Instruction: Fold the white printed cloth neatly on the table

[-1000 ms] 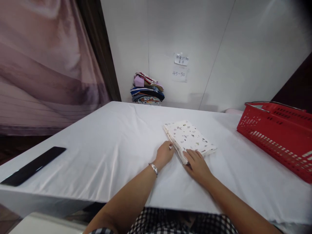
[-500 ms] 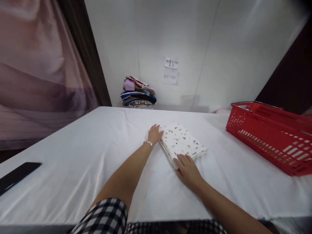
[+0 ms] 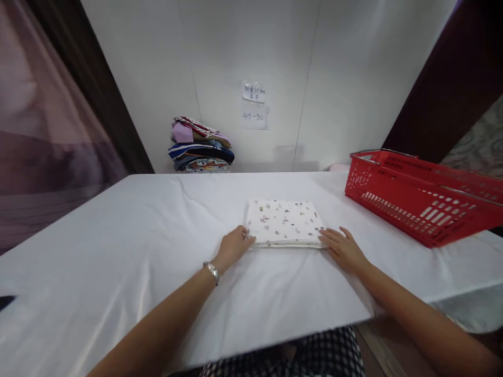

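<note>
A folded white cloth with small printed motifs [image 3: 283, 222] lies flat in the middle of the white-covered table [image 3: 157, 235]. My left hand [image 3: 233, 246], with a metal bracelet at the wrist, touches the cloth's near left corner with curled fingers. My right hand [image 3: 342, 248] rests flat on the table against the cloth's near right corner, fingers spread. Neither hand has lifted the cloth.
A red plastic basket [image 3: 416, 196] with metal handles stands at the right side of the table. A stack of folded coloured fabrics [image 3: 200, 144] sits at the back by the wall, below two paper notes [image 3: 254, 104]. A dark object [image 3: 4, 302] shows at the left edge.
The cloth has turned square to me. My left hand came back from its far left corner to the near left corner; my right hand slid to the near right corner. The view shifted right.
</note>
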The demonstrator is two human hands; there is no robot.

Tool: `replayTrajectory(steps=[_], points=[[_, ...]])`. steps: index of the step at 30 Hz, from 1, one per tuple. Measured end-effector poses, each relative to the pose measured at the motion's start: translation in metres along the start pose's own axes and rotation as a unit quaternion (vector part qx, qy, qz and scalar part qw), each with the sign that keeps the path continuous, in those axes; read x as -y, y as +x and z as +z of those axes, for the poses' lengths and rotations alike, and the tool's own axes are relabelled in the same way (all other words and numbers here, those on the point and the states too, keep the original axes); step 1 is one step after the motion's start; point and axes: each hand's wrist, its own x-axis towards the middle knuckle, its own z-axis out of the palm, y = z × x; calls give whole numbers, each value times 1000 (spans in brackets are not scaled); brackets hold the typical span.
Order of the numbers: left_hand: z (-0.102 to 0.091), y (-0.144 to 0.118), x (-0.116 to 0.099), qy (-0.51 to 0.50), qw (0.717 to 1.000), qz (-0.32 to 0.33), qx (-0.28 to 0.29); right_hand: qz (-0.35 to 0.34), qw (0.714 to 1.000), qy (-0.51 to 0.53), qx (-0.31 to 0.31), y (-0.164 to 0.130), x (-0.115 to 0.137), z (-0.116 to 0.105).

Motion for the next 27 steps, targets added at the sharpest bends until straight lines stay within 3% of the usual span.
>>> replayTrajectory(steps=[4, 8, 11, 15, 19, 23, 27], points=[[2, -22, -6, 26, 997, 48, -45, 78, 996, 13, 37, -5, -8, -2], [-1, -9, -12, 64, 982, 130, -120, 127, 988, 53, 68, 6, 12, -10], [4, 6, -24, 94, 969, 182, -134, 135, 984, 93, 62, 24, 27, -21], [24, 22, -38, 132, 966, 203, -95, 128, 984, 120, 40, 62, 45, -25], [42, 30, -37, 163, 971, 172, -34, 127, 983, 119, 55, 106, 53, -8], [46, 28, -32, 181, 970, 164, -17, 141, 980, 110, 87, 143, 43, 11], [35, 29, -36, 171, 974, 149, 21, 181, 974, 64, 118, 161, 17, 23]])
